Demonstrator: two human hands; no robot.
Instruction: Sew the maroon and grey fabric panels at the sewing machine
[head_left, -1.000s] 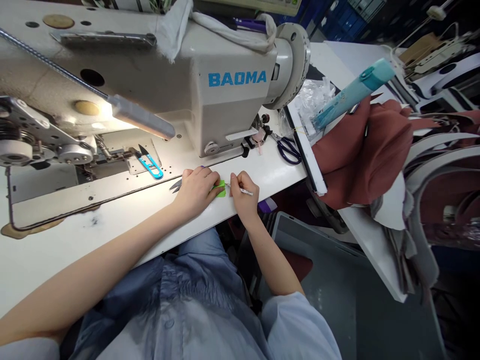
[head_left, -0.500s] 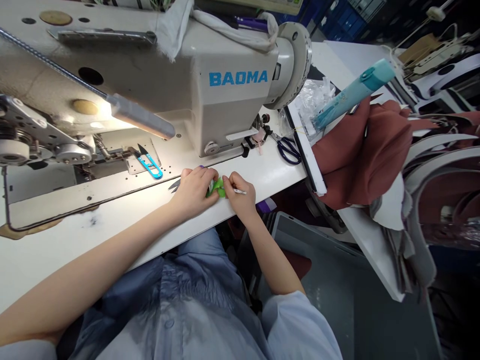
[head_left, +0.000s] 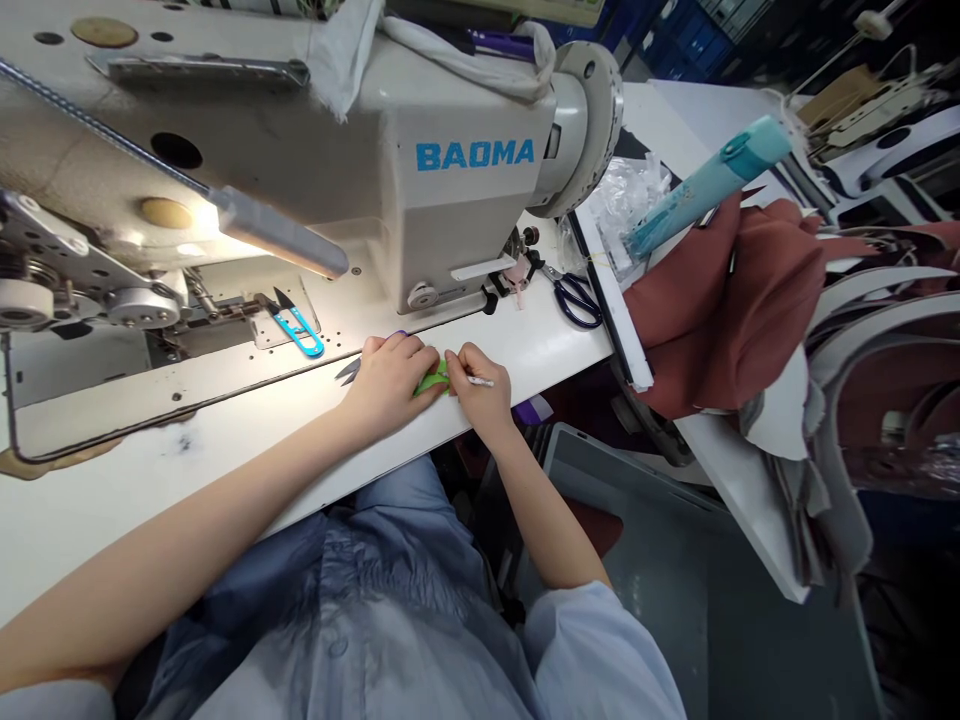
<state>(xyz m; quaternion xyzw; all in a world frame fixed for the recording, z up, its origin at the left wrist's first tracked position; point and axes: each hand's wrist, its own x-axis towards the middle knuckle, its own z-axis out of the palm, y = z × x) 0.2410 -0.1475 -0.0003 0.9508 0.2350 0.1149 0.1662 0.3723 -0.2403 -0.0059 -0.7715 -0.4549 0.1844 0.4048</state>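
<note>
Mid-frame, the right hand [head_left: 484, 400], nearer the curled left hand [head_left: 391, 382] than a second ago, pinches a slim white pen [head_left: 480, 381]; the left grips and partly hides a small bright-green piece [head_left: 430, 382]. Blue-handled snips [head_left: 303, 346] lie left-centre.

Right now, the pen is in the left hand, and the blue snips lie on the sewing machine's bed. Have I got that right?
Not quite: the head view shows the pen in the right hand, not the left hand, which is on the green piece. The blue snips do lie on the sewing machine's bed.
</note>
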